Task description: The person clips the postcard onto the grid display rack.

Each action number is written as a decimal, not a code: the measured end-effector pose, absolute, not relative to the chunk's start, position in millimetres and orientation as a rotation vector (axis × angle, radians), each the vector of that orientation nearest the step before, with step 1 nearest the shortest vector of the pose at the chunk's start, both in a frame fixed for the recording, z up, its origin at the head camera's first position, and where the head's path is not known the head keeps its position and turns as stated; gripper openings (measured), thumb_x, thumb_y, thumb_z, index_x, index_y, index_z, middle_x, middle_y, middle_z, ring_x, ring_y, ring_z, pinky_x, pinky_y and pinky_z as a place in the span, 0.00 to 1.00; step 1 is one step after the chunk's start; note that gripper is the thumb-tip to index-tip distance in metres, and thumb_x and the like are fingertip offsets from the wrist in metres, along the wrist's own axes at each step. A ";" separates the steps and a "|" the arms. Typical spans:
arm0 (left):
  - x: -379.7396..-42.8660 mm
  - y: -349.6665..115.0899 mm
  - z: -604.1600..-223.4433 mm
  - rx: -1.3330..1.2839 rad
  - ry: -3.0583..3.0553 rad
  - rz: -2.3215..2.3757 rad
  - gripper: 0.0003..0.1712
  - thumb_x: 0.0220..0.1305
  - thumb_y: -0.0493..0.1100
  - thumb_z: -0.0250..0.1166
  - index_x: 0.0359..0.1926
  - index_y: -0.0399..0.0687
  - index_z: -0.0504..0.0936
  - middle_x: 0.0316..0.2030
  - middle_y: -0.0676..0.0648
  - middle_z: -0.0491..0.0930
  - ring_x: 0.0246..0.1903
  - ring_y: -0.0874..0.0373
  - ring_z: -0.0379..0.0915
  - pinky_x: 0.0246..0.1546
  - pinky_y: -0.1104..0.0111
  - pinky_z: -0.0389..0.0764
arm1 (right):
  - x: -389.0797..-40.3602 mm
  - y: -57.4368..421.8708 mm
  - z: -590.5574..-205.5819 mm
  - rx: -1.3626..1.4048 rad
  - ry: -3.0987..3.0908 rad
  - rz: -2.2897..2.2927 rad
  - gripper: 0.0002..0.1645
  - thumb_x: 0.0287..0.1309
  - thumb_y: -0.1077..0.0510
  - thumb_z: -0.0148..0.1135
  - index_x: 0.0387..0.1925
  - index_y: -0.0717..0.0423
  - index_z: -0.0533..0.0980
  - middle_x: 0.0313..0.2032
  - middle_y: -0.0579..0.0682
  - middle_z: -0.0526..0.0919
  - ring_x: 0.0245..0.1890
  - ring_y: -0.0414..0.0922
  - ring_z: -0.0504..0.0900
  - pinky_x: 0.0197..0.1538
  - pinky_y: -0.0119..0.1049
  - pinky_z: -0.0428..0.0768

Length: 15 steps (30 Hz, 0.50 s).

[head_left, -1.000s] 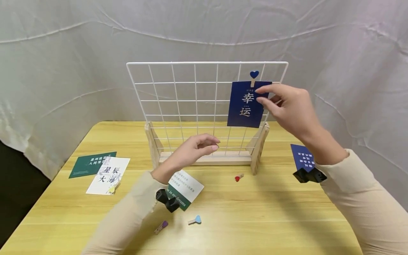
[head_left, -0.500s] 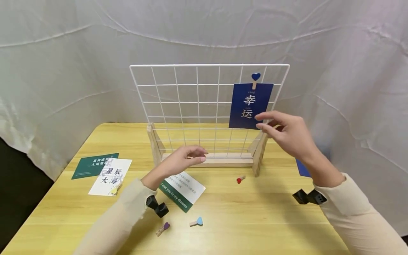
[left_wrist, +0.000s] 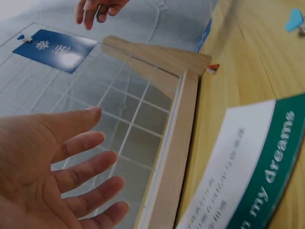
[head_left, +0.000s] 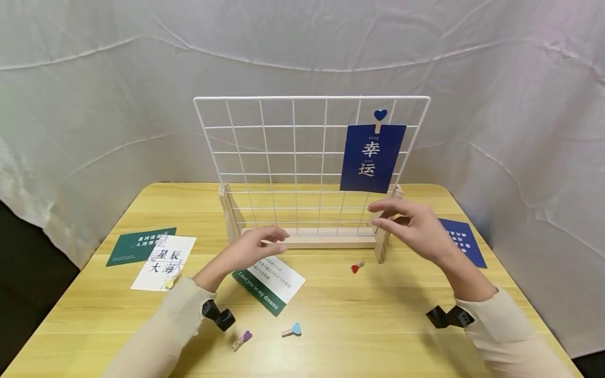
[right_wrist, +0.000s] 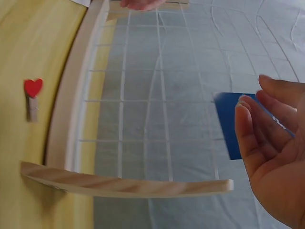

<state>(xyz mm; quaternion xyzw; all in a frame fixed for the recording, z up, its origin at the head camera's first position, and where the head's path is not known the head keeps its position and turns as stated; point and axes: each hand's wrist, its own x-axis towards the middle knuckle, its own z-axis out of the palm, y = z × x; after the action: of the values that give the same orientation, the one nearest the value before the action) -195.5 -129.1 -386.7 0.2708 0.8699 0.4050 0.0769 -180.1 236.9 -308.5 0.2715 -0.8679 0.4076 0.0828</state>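
The table point(head_left: 359, 336) is running past the bottom of the head view, its left, back and right edges showing. The white grid rack point(head_left: 309, 97) is standing towards the back edge, room opening between its wooden base point(head_left: 309, 241) and the clips in front, and between its sides and the outer cards.

The hanging blue card point(head_left: 375, 181) is covering part of the rack's upper right, long axis running up and down, characters standing upright. A blue heart clip point(head_left: 380, 115) is pinching its top edge, heart uppermost.

The right hand point(head_left: 416, 233) is hovering below the hanging card, thumb and fingertips apart. The left hand point(head_left: 248, 249) is hovering by the green-and-white card point(head_left: 279, 286), fingers loosely spread.

5 cards and 5 clips are showing: 1 of each on the rack, 4 of each on the table. Near the left edge, a white card point(head_left: 151, 275) is overlapping a green card point(head_left: 127, 249), with a yellow clip point(head_left: 169, 283) lying at its front right corner. A lying blue card point(head_left: 472, 252) is resting by the right edge. A red clip point(head_left: 355, 268) is pointing its heart front-left, a light blue clip point(head_left: 296, 329) rightward, a purple clip point(head_left: 247, 335) back-right.
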 end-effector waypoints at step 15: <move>-190.8 -156.2 -408.6 0.924 2.654 1.086 0.28 0.63 0.49 0.69 0.60 0.40 0.77 0.57 0.43 0.77 0.57 0.46 0.72 0.57 0.49 0.73 | -171.7 222.9 -357.9 0.973 -2.687 1.431 0.16 0.62 0.58 0.66 0.51 0.52 0.80 0.45 0.45 0.83 0.41 0.43 0.82 0.44 0.37 0.82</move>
<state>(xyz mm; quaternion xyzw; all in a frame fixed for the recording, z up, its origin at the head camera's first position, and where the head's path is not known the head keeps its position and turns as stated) -190.8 -156.2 -408.6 0.3061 0.8790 0.3598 0.0645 -171.7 222.9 -357.9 0.3044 -0.8405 0.4475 -0.0271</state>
